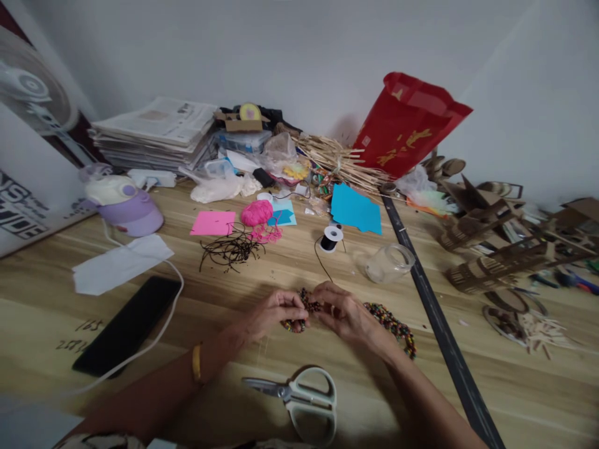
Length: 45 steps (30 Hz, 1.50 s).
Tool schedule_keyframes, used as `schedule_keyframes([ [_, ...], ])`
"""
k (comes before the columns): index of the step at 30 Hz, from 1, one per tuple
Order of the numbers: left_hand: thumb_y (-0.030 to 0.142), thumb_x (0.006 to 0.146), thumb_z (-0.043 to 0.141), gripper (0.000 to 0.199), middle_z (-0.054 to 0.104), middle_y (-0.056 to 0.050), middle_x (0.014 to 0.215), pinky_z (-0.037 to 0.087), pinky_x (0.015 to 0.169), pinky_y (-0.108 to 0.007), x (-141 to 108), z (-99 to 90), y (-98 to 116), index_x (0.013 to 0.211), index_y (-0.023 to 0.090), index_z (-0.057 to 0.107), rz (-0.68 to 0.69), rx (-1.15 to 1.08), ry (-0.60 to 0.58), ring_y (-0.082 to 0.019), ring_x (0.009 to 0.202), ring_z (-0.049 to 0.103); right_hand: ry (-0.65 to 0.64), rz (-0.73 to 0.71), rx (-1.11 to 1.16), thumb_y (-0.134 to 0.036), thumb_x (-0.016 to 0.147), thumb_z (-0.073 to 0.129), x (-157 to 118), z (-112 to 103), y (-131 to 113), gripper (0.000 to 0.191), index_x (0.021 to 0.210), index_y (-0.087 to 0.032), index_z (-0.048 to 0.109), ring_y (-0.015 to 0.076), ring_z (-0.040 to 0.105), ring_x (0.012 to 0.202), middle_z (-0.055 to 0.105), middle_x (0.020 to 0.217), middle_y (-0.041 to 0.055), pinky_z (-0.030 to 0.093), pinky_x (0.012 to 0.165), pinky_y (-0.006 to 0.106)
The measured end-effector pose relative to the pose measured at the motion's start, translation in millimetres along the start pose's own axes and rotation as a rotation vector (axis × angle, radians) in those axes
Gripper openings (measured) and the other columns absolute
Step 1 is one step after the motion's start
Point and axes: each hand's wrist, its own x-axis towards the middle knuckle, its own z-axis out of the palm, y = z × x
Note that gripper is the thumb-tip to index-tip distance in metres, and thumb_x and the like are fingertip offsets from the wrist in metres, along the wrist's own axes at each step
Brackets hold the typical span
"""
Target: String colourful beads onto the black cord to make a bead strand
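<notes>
Between my two hands is a small bunch of strung beads point(309, 302), dark with bits of colour. My left hand point(277, 313) pinches its left side, with a loop of beads hanging below the fingertips. From the right, my right hand point(344, 312) grips the same bunch between thumb and fingers. More multicoloured bead strands point(395, 327) lie on the table just right of my right hand. Scissors point(299, 399) with white handles lie below the hands, blades pointing left. Beyond the hands stands a spool of black cord point(331, 238), its loose end trailing toward me.
Black cord pieces point(231, 248), pink yarn point(257, 213), and blue paper point(356, 209) lie farther back. A glass jar point(389, 263) stands right of the spool. At left are a phone point(126, 325), a white cable and a purple device point(128, 206). Wooden models point(496, 243) occupy the right.
</notes>
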Motion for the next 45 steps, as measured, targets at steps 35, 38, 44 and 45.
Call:
schedule_keyframes([
  [35,0.037,0.075,0.065,0.027,0.061,-0.003,0.062,0.037,0.054,-0.020,1,0.2,0,0.073,0.011,0.067,0.202,0.312,0.140,-0.011,0.058,0.052,-0.137,-0.091,-0.317,-0.017,0.097,0.036,-5,-15,-24,0.023,0.091,-0.017,0.059,0.0138,0.056,0.075,0.055,0.086,0.0056,0.044,0.066,0.024],
  [38,0.036,0.077,0.062,0.027,0.061,-0.003,0.062,0.036,0.054,-0.021,0,0.6,1,0.076,0.010,0.069,0.246,0.429,0.167,-0.011,0.058,0.051,-0.145,-0.106,-0.383,-0.015,0.096,0.038,-7,-18,-27,0.022,0.089,-0.016,0.058,0.0135,0.056,0.074,0.055,0.086,0.0055,0.043,0.065,0.024],
  [44,0.032,0.079,0.060,0.024,0.062,-0.003,0.067,0.036,0.056,-0.022,0,1.6,-2,0.077,0.010,0.070,0.269,0.588,0.176,-0.013,0.062,0.051,-0.169,-0.120,-0.528,-0.007,0.092,0.041,-9,-17,-39,0.019,0.094,-0.017,0.058,0.0139,0.055,0.070,0.057,0.089,0.0063,0.038,0.058,0.023],
  [45,0.031,0.079,0.060,0.023,0.062,-0.003,0.068,0.037,0.057,-0.022,0,2.6,-2,0.075,0.010,0.070,0.277,0.594,0.171,-0.013,0.063,0.052,-0.176,-0.123,-0.539,-0.005,0.091,0.042,-9,-16,-40,0.021,0.098,-0.017,0.058,0.0142,0.055,0.070,0.058,0.090,0.0065,0.038,0.057,0.023],
])
